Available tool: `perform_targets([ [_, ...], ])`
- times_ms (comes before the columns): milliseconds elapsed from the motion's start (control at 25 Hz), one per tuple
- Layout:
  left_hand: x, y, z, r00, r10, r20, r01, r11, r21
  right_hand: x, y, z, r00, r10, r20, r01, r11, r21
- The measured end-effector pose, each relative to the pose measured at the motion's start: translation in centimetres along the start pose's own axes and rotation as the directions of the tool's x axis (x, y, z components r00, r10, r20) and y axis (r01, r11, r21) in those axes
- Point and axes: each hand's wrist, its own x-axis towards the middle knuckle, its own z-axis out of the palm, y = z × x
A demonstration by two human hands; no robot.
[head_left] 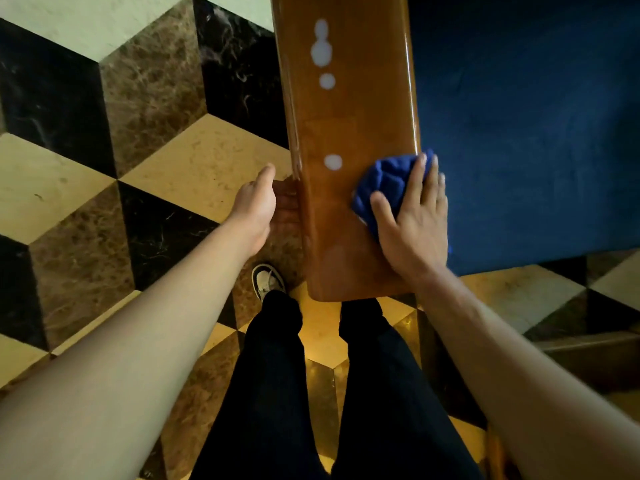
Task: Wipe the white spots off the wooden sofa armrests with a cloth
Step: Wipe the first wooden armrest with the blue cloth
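A glossy wooden sofa armrest [346, 126] runs away from me up the middle of the view. White spots mark its top: one [333, 162] close to my hands, a smaller one [327, 81] farther up, and a larger blotch [321, 46] near the far end. My right hand [412, 220] presses a crumpled blue cloth [384, 181] flat on the armrest's right side, just right of the nearest spot. My left hand [258, 206] rests against the armrest's left edge, fingers partly hidden below it.
A dark blue sofa seat [526, 133] lies to the right of the armrest. The floor [104, 150] is cube-patterned marble in cream, brown and black. My legs in dark trousers and one shoe [267, 280] stand at the armrest's near end.
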Motion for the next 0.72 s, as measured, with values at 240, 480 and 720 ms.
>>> perform_targets([
  [240, 1.2, -0.3, -4.2, 0.997, -0.043, 0.071, 0.037, 0.995, 0.094, -3.8, -4.7, 5.5, 0.984, 0.132, -0.124, -0.158, 0.959, -0.236],
  [480, 2.6, 0.7, -4.3, 0.996, 0.014, 0.084, -0.023, 0.994, 0.105, 2.4, -8.8, 5.9, 0.987, 0.045, -0.152, -0.087, 0.955, -0.283],
  [720, 2.3, 0.7, -3.0, 0.985, 0.016, 0.170, -0.045, 0.984, 0.172, -6.6, -5.1, 8.6, 0.913, -0.407, -0.013, 0.348, 0.796, -0.495],
])
